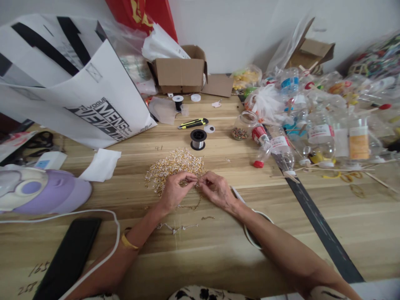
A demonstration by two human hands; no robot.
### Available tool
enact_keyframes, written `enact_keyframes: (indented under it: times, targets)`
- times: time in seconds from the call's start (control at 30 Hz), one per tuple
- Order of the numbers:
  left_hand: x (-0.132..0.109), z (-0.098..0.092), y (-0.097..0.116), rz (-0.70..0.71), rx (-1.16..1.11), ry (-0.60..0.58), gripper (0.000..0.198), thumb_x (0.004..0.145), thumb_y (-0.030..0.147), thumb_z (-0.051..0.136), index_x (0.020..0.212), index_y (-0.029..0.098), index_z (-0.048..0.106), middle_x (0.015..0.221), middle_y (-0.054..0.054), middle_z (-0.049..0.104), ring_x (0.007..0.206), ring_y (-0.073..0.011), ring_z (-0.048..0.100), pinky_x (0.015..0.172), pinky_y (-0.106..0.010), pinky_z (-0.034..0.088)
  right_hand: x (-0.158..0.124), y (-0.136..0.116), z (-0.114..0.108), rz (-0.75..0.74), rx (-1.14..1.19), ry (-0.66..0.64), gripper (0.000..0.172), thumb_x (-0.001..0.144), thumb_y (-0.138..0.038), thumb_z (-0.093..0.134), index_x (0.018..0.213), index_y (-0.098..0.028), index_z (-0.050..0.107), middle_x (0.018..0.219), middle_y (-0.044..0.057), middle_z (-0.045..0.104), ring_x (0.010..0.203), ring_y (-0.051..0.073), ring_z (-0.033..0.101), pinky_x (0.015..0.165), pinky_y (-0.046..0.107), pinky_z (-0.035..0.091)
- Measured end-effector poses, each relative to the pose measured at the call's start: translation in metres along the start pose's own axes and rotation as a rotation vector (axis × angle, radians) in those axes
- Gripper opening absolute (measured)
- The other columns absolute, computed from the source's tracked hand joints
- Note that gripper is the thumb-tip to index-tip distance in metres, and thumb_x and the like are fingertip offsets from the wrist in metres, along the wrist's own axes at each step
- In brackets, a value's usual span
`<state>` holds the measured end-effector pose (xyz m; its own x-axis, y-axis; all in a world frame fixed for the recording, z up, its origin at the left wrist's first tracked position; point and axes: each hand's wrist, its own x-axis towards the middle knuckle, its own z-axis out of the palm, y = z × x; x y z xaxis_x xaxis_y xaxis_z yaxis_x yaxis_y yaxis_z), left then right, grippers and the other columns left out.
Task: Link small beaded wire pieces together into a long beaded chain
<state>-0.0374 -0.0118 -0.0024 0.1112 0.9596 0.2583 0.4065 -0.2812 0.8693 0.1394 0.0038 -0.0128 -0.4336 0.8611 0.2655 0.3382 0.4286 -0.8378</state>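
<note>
My left hand and my right hand meet over the table, thumbs and forefingers pinched close together. Between the fingertips is something thin and small that I cannot make out; a fine chain hangs or lies just below them. Behind the hands spreads a pile of small gold and silver beads or jewellery links. Nearer to me lie a silver chain with small charms and a short chain piece. A spool of clear wire or line stands beyond the pile.
A yellow-black box cutter, a black thread spool and a cardboard box sit further back. Plastic bottles crowd the right. On the left are a large white bag, a purple device, a white cable and a black phone-like slab.
</note>
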Motion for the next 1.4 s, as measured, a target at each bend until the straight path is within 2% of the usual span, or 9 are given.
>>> enact_keyframes:
  times: [0.57, 1.4]
  targets:
    - [0.0004, -0.0003, -0.0036, 0.003, 0.012, -0.01, 0.012, 0.075, 0.013, 0.067, 0.087, 0.016, 0.068, 0.082, -0.004, 0.073, 0.074, -0.0154, 0.069, 0.073, -0.026, 0.056, 0.0011, -0.0007, -0.0004, 0.021, 0.02, 0.015, 0.009, 0.084, -0.02, 0.056, 0.079, -0.016, 0.062, 0.07, 0.001, 0.059, 0.062, 0.012, 0.053, 0.059, 0.022, 0.04]
    - [0.0015, -0.0029, 0.0034, -0.022, 0.022, 0.007, 0.012, 0.074, 0.011, 0.066, 0.086, 0.016, 0.068, 0.081, -0.003, 0.074, 0.074, -0.0157, 0.069, 0.073, -0.027, 0.056, -0.0002, 0.0004, 0.0, -0.015, -0.017, -0.007, 0.008, 0.084, -0.019, 0.055, 0.077, -0.017, 0.058, 0.069, 0.0, 0.057, 0.061, 0.011, 0.052, 0.058, 0.022, 0.039]
